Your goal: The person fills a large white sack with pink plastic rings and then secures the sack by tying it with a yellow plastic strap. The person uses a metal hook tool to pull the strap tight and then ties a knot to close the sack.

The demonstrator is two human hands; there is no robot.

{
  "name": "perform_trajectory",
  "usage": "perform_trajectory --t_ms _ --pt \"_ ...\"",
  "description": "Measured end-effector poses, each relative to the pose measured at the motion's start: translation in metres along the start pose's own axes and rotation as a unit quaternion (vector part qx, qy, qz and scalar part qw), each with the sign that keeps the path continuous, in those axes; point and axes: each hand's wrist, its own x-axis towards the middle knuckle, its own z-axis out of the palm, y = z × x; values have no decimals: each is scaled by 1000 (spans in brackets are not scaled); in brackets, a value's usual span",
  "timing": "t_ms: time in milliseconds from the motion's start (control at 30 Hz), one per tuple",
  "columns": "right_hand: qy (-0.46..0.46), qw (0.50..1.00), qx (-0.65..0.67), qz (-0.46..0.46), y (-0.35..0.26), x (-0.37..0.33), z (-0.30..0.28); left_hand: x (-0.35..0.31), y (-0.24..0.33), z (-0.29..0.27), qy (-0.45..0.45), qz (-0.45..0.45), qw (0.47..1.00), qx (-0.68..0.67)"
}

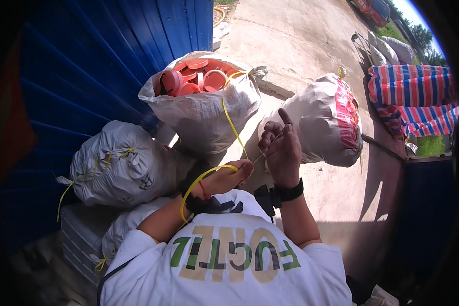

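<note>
A large white woven sack [204, 117] stands in front of me, its mouth gaping and full of round red plastic lids [188, 81]. Yellow cord [227, 109] is tied at the sack's gathered right corner and runs down toward my hands. My left hand [232, 177] is closed on a thin needle-like rod [260, 156] and a yellow strap [196, 184] that loops back over my left wrist. At the rod's other end my right hand [281, 150] pinches it between thumb and fingers, one finger sticking up. The rod's tip is hard to make out.
Closed white sacks lie to the left [122, 166] and right [321, 120]. A grey plastic crate [81, 239] sits at lower left, beside a blue corrugated wall [86, 66]. Striped tarpaulin [413, 92] covers a pile at the right. A red vehicle [372, 10] stands far off.
</note>
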Motion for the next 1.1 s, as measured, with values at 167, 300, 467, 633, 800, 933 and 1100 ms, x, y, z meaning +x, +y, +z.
perform_trajectory --t_ms 167,300,467,633,800,933,1100 --pt "-25 963 -257 -73 15 -56 -36 -5 -7 12 -72 -21 996 57" --pt "-251 735 -615 -137 2 -68 -5 -3 -39 -10 -95 192 955 205" --pt "-66 747 -640 -165 13 -70 -12 13 14 -10 -287 -78 899 321" --pt "121 810 -573 -28 11 -83 -32 15 28 -19 -82 233 949 194" --pt "283 793 -539 10 36 -114 -84 36 84 -39 -203 24 977 -56" --pt "371 835 -405 17 36 -143 -102 54 99 -53 -207 -1 959 -194" --pt "365 813 -449 61 50 -148 -98 50 102 -26 -164 16 944 -287"
